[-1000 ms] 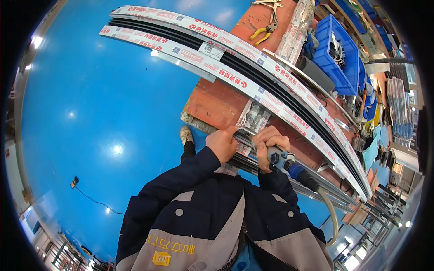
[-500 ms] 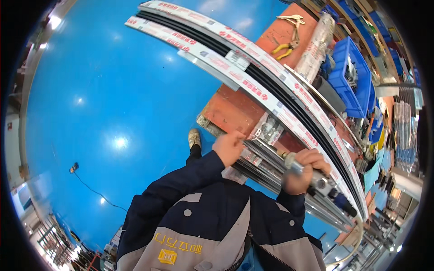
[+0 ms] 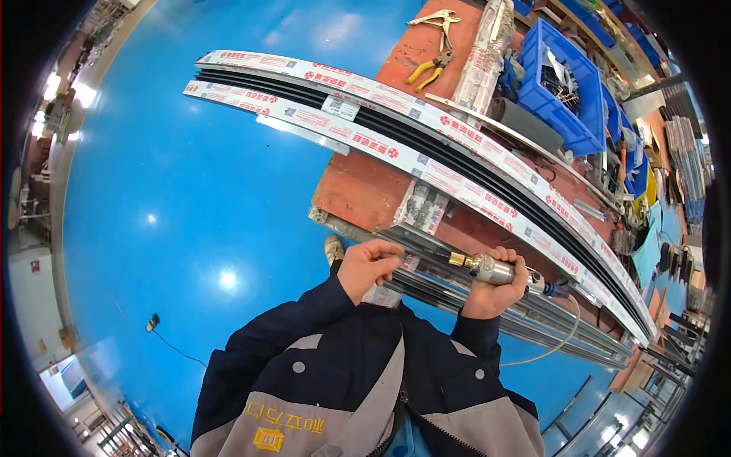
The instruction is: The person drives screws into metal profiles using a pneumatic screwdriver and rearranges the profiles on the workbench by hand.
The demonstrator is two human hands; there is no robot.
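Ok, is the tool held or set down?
Held: the right hand grips the silver-barreled tool, its brass tip toward the left hand.

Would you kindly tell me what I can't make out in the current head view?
All in the head view:
- Left hand: anything between its fingertips is too small to tell.
- Power tool with a brass-coloured nose: part of its body is hidden by the right hand.
- Pale hose: its further run is hidden by the jacket.
- Blue bin: the dark pieces inside are too small and jumbled to identify.
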